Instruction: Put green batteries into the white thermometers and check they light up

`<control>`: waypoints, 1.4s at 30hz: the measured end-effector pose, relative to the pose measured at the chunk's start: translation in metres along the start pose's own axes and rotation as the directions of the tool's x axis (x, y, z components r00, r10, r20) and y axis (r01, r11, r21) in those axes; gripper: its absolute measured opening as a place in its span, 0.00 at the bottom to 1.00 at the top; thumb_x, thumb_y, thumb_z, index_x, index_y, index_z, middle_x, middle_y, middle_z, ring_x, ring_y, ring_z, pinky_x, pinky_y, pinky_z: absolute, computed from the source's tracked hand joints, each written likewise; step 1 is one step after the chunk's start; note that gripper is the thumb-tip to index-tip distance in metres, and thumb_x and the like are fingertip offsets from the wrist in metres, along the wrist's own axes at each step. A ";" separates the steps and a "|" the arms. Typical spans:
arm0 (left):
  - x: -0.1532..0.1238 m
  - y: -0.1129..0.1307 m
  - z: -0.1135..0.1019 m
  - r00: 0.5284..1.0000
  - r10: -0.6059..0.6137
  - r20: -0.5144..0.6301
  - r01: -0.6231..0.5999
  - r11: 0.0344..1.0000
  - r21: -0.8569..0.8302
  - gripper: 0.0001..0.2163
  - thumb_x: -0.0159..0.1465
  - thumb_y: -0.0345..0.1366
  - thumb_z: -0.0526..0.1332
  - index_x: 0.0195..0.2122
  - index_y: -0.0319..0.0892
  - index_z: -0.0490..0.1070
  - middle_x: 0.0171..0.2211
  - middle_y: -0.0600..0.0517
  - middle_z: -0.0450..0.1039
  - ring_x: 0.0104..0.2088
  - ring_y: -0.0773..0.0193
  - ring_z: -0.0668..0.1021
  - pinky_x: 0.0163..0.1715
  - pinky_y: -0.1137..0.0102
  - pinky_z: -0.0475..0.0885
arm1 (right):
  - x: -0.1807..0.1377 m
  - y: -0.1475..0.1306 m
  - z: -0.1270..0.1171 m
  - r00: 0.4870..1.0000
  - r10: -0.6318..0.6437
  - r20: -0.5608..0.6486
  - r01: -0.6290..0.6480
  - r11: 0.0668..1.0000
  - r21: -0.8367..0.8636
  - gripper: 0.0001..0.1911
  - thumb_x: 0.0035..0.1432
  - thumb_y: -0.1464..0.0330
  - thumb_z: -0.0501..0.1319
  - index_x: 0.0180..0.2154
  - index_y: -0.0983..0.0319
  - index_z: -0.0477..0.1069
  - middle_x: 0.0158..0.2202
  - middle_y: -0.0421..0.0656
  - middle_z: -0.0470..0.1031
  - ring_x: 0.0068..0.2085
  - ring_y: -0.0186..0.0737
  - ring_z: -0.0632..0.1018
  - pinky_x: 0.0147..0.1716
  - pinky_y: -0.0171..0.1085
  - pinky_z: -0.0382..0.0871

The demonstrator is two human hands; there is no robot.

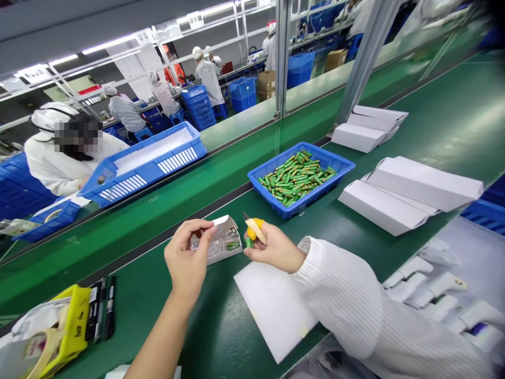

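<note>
My left hand [189,255] is closed, its thumb and forefinger pinching the raised edge of a small white box [215,259]. Inside the box lie clear plastic and a few green pieces [233,245]. Just right of the box, my right hand [278,247] is closed around a small knife [256,230] with a yellow and cream handle, its dark blade pointing up and left. A green cylinder [249,242] also shows at its fingertips. Beyond the hands stands a blue tray [282,210] heaped with small green cylinders [295,176] that have gold-coloured ends.
A white sheet [272,310] lies below my right hand. White boxes [389,208] stand to the right, above white handled devices [434,289]. At left are a yellow basket [81,321] and black markers [109,308]. A co-worker [67,152] sits across the line behind a blue crate [148,181].
</note>
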State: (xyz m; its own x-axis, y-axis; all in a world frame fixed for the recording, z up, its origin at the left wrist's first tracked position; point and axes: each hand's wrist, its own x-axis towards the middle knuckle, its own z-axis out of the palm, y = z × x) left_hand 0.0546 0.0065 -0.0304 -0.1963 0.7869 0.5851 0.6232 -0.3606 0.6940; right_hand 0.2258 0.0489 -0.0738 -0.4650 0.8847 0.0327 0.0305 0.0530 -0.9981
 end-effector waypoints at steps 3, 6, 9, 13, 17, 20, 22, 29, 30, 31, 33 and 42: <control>-0.002 -0.011 -0.007 0.956 0.099 0.276 -0.174 0.949 0.263 0.05 0.62 0.31 0.57 0.34 0.42 0.73 0.35 0.50 0.72 0.35 0.63 0.74 0.33 0.70 0.68 | 0.005 -0.001 -0.019 0.908 -0.299 -0.294 0.219 0.936 -0.275 0.08 0.50 0.70 0.60 0.34 0.61 0.64 0.27 0.38 0.66 0.26 0.32 0.68 0.26 0.33 0.65; -0.009 -0.027 -0.007 0.843 0.101 0.528 -0.398 0.777 0.488 0.10 0.64 0.28 0.53 0.36 0.41 0.73 0.38 0.47 0.70 0.36 0.59 0.73 0.33 0.67 0.67 | 0.013 0.004 -0.043 0.673 -0.560 -0.483 0.199 0.766 -0.612 0.09 0.55 0.70 0.57 0.40 0.61 0.65 0.40 0.48 0.71 0.40 0.43 0.74 0.41 0.42 0.68; -0.010 -0.036 -0.002 0.755 -0.057 0.653 -0.473 0.642 0.603 0.10 0.64 0.29 0.53 0.34 0.40 0.75 0.35 0.46 0.69 0.34 0.57 0.72 0.32 0.65 0.67 | 0.019 0.016 -0.058 0.643 -0.613 -0.459 0.103 0.663 -0.741 0.11 0.56 0.71 0.57 0.43 0.63 0.64 0.51 0.55 0.68 0.54 0.52 0.69 0.51 0.51 0.64; -0.001 -0.034 0.007 0.716 -0.203 0.668 -0.415 0.646 0.641 0.12 0.65 0.31 0.52 0.34 0.39 0.76 0.35 0.45 0.71 0.34 0.56 0.74 0.36 0.62 0.68 | 0.021 0.026 -0.055 0.703 -0.601 -0.379 0.112 0.621 -0.776 0.09 0.58 0.70 0.56 0.42 0.64 0.65 0.51 0.55 0.69 0.54 0.53 0.69 0.52 0.53 0.65; 0.008 -0.030 0.014 0.684 -0.231 0.692 -0.425 0.645 0.635 0.11 0.61 0.25 0.55 0.38 0.40 0.75 0.37 0.45 0.72 0.38 0.53 0.76 0.38 0.62 0.68 | 0.019 0.025 -0.050 0.715 -0.601 -0.357 0.117 0.607 -0.786 0.09 0.58 0.70 0.56 0.42 0.65 0.66 0.47 0.55 0.72 0.51 0.53 0.71 0.49 0.52 0.67; 0.013 -0.028 0.017 0.629 -0.249 0.736 -0.458 0.647 0.610 0.12 0.58 0.23 0.56 0.38 0.41 0.75 0.36 0.45 0.73 0.38 0.54 0.76 0.38 0.63 0.67 | 0.019 0.023 -0.050 0.712 -0.598 -0.368 0.114 0.616 -0.780 0.09 0.58 0.70 0.56 0.41 0.64 0.66 0.46 0.53 0.73 0.49 0.52 0.72 0.48 0.50 0.67; 0.017 -0.027 0.018 0.588 -0.259 0.766 -0.477 0.653 0.588 0.12 0.58 0.22 0.56 0.37 0.40 0.75 0.36 0.45 0.74 0.37 0.55 0.76 0.37 0.64 0.66 | 0.019 0.023 -0.050 0.710 -0.597 -0.372 0.119 0.623 -0.773 0.08 0.58 0.69 0.56 0.41 0.63 0.66 0.45 0.53 0.73 0.49 0.51 0.73 0.48 0.50 0.67; 0.024 -0.025 0.021 0.513 -0.309 0.801 -0.479 0.671 0.566 0.08 0.57 0.23 0.57 0.29 0.38 0.74 0.31 0.45 0.75 0.33 0.55 0.77 0.36 0.64 0.64 | 0.018 0.023 -0.047 0.724 -0.592 -0.354 0.122 0.615 -0.779 0.08 0.58 0.67 0.56 0.39 0.63 0.67 0.42 0.52 0.74 0.46 0.51 0.74 0.46 0.48 0.67; 0.024 -0.025 0.021 0.511 -0.312 0.801 -0.477 0.672 0.567 0.07 0.58 0.24 0.57 0.29 0.38 0.75 0.31 0.45 0.75 0.33 0.55 0.77 0.37 0.64 0.64 | 0.018 0.023 -0.047 0.726 -0.590 -0.353 0.124 0.617 -0.777 0.08 0.58 0.67 0.55 0.39 0.63 0.67 0.42 0.52 0.74 0.46 0.51 0.74 0.45 0.48 0.68; 0.024 -0.025 0.021 0.509 -0.313 0.802 -0.476 0.674 0.565 0.07 0.58 0.25 0.57 0.30 0.38 0.75 0.31 0.45 0.75 0.33 0.55 0.77 0.37 0.64 0.64 | 0.017 0.022 -0.046 0.727 -0.588 -0.355 0.123 0.620 -0.775 0.08 0.59 0.67 0.55 0.39 0.63 0.67 0.41 0.52 0.74 0.45 0.51 0.74 0.45 0.47 0.68; 0.023 -0.025 0.021 0.507 -0.309 0.805 -0.478 0.677 0.560 0.07 0.59 0.26 0.58 0.31 0.38 0.76 0.33 0.45 0.75 0.35 0.54 0.77 0.38 0.63 0.64 | 0.017 0.022 -0.046 0.727 -0.584 -0.361 0.119 0.625 -0.772 0.08 0.59 0.66 0.55 0.38 0.63 0.67 0.40 0.52 0.74 0.44 0.50 0.74 0.43 0.47 0.68; 0.025 -0.021 -0.002 0.605 -0.288 0.742 -0.406 0.690 0.599 0.14 0.61 0.24 0.53 0.43 0.40 0.75 0.41 0.45 0.76 0.40 0.55 0.77 0.39 0.66 0.66 | 0.018 0.023 -0.047 0.731 -0.580 -0.360 0.106 0.618 -0.779 0.07 0.58 0.66 0.55 0.35 0.64 0.67 0.36 0.51 0.74 0.40 0.51 0.74 0.41 0.46 0.68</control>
State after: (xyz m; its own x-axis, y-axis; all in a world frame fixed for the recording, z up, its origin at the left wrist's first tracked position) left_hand 0.0355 0.0327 -0.0300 0.2637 0.9517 -0.1575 0.9632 -0.2685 -0.0096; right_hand 0.2599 0.0874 -0.0938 -0.0385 0.7826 0.6213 0.6589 0.4873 -0.5730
